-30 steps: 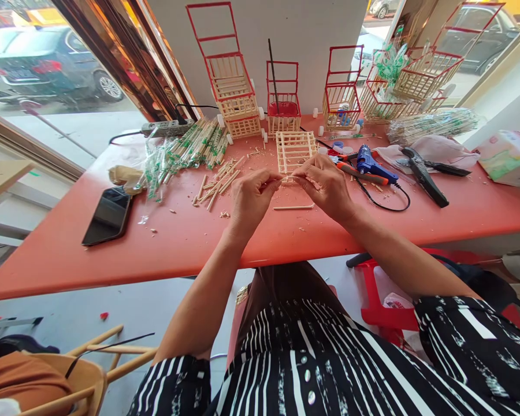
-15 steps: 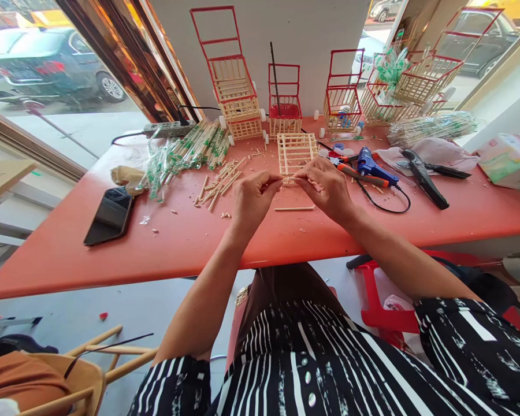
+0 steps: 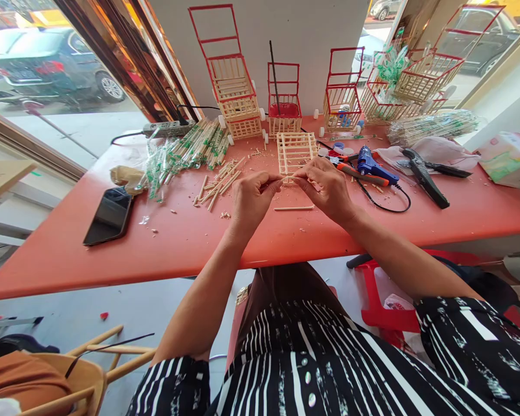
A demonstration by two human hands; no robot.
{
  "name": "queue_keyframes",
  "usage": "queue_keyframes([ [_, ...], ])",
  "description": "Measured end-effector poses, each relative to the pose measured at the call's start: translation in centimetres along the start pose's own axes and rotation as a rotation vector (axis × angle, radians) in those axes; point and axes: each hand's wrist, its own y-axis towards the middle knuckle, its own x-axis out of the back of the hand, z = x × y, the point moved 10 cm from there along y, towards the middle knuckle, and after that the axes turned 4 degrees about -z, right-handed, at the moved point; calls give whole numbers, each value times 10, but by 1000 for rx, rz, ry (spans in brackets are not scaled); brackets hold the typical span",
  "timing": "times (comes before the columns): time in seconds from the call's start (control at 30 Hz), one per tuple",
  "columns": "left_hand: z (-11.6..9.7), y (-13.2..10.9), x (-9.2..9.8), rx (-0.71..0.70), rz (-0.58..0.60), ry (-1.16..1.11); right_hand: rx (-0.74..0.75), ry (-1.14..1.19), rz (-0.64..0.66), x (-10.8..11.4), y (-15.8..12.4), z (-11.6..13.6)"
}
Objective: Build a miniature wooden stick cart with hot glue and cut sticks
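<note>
My left hand (image 3: 252,199) and my right hand (image 3: 326,186) meet over the red table (image 3: 60,254), fingers pinched together on a thin wooden stick (image 3: 286,179) held between them. Just beyond the fingertips lies a flat lattice panel (image 3: 296,151) of pale sticks. One loose stick (image 3: 293,208) lies on the table under my hands. A scatter of cut sticks (image 3: 219,182) sits to the left of my left hand.
Packs of wrapped chopsticks (image 3: 186,151) and a black phone (image 3: 108,215) lie at left. A blue glue gun (image 3: 371,164), pliers (image 3: 353,172) and a black tool (image 3: 424,176) lie at right. Red-framed stick baskets (image 3: 236,98) line the back. A wooden chair (image 3: 82,370) stands lower left.
</note>
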Motion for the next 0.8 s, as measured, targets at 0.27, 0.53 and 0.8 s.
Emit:
queue_keyframes([
  [0.27, -1, 0, 0, 3, -1, 1, -16, -26, 3, 1, -1, 1],
  [0.53, -2, -1, 1, 4, 2, 7, -6, -15, 3, -1, -2, 0],
  [0.8, 1, 0, -2, 12, 6, 3, -19, -1, 4, -2, -3, -2],
])
